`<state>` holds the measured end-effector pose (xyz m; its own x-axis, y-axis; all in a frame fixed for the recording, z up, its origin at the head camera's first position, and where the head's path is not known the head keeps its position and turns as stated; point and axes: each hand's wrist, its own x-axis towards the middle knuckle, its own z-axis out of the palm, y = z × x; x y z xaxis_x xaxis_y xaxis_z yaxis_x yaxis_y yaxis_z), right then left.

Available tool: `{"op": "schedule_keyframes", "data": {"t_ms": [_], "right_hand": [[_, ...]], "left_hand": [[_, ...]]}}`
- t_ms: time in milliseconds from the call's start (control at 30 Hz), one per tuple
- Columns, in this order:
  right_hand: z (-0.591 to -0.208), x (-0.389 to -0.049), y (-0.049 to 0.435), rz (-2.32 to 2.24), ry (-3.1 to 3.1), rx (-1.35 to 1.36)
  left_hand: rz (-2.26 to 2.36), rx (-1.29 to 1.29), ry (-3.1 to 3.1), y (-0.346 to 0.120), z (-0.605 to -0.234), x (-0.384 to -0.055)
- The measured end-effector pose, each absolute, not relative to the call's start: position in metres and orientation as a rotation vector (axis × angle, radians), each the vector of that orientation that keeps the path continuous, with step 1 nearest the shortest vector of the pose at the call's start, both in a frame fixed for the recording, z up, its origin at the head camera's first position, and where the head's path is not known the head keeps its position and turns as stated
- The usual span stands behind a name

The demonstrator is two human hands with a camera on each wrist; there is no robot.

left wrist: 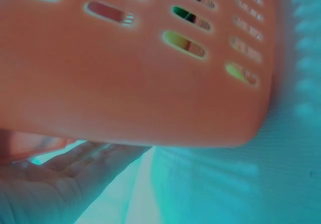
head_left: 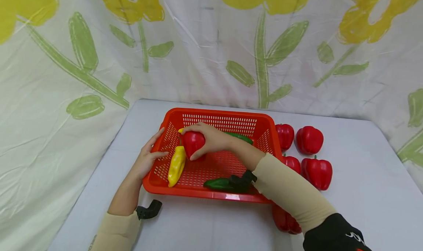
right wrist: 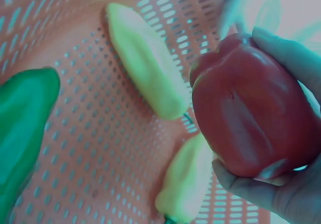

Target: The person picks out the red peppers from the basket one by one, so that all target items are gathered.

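Note:
My right hand [head_left: 213, 137] grips a red bell pepper [head_left: 193, 144] over the left part of an orange-red perforated basket [head_left: 185, 194]. In the right wrist view, thumb and fingers wrap the shiny red pepper [right wrist: 251, 108] from opposite sides. My left hand [head_left: 145, 161] touches the basket's left rim with its fingers and thumb spread. Below the held pepper lies a long yellow pepper [head_left: 177, 166]; another yellow one [head_left: 180, 130] is mostly hidden behind the right hand. Long green peppers lie at the back [head_left: 240, 137] and front [head_left: 216, 184], each partly covered by the right arm.
Several red bell peppers stand right of the basket, among them one at the back [head_left: 309, 140] and one nearer [head_left: 316, 173]. More red [head_left: 285, 219] shows at the front under the right sleeve. A flower-printed curtain [head_left: 198, 67] hangs behind the white table [head_left: 360, 177].

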<state>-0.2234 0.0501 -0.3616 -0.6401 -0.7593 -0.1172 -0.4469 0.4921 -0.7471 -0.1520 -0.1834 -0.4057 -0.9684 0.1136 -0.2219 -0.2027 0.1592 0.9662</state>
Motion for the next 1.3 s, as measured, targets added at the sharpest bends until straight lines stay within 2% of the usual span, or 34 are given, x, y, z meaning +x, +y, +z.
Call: {"op": "schedule_keyframes", "data": {"t_ms": [1300], "right_hand": [[-0.33,-0.174,0.146,-1.264,2.276,-0.976]], "left_hand": [[1.928,-0.112,2.158,-0.182,-0.41,-0.153]]}}
